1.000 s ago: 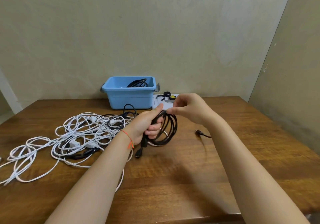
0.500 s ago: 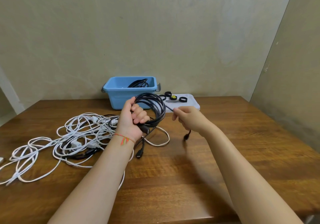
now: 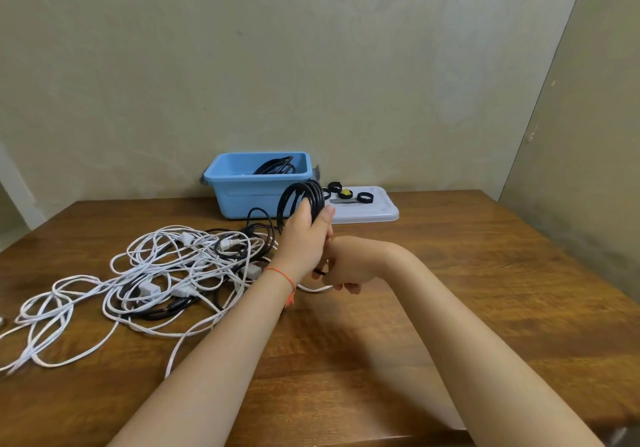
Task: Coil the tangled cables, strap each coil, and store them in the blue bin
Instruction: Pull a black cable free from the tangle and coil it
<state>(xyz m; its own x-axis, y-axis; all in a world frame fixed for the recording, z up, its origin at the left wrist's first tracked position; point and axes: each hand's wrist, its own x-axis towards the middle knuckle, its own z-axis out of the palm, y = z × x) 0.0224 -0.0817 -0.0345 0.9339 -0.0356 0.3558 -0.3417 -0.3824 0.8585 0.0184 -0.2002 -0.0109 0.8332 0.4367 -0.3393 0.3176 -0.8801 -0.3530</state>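
Coil [image 3: 300,194] within left fingers [image 3: 304,216]

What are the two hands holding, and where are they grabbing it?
The left hand grips the coiled black cable at the bottom of its loops. The right hand, tucked under the left, seems to pinch a black bit low down, probably the cable's loose end.

The left hand [image 3: 304,238] covered the lower half of the black coil [image 3: 300,200] and hid most of the right hand [image 3: 349,266] fingers. White cables [image 3: 166,273] left of the coil ran off the frame edge; the straps [image 3: 346,194] behind it were too small to tell apart.
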